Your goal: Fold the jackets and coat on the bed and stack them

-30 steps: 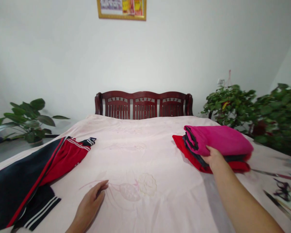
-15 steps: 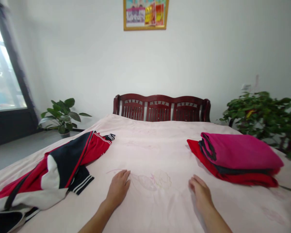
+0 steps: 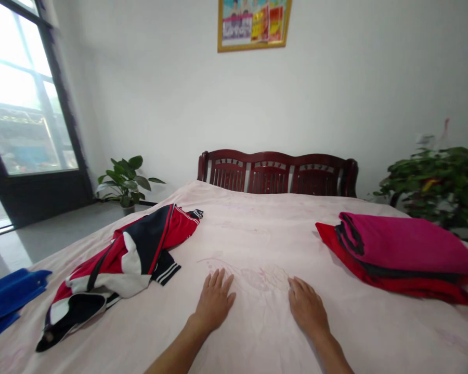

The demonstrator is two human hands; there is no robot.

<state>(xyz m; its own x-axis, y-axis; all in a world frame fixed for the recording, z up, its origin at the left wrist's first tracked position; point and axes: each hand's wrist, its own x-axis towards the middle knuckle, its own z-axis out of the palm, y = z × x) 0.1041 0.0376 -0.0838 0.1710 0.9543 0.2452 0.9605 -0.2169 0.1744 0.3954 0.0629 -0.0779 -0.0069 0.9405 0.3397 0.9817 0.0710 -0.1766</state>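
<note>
Sheet (image 3: 253, 241), pale pink with a faint flower print, spreads across the middle of the view, and both hands lie over its near part. The left hand (image 3: 215, 299) is palm down with its fingers fanned; the right hand (image 3: 307, 307) is also palm down, its fingers close together and slightly bent. Neither grips anything. Whether each palm presses or only skims the fabric cannot be told.

For good handling here, flat palms and light, even pressure should suit the sheet best, since curled fingertips could drag the thin cloth into ridges. Keeping the two hands level and the forearms low would likely keep them from nudging what lies on either side.

To the left lies a loose red, navy and white jacket (image 3: 144, 241), its striped cuffs splayed; past it a blue cloth (image 3: 13, 298) enters at the edge. To the right sits a folded pile (image 3: 409, 243), magenta on top, with dark and red layers beneath. Behind the sheet stand a wooden bench (image 3: 271, 174) and plants on both sides.

A second ago the right hand was at the folded pile; now it is well apart from it, nearer the left hand. Half a second ago the left fingers were closer together. The view has swung left, bringing in the blue cloth and more of the glass door (image 3: 42, 135).
</note>
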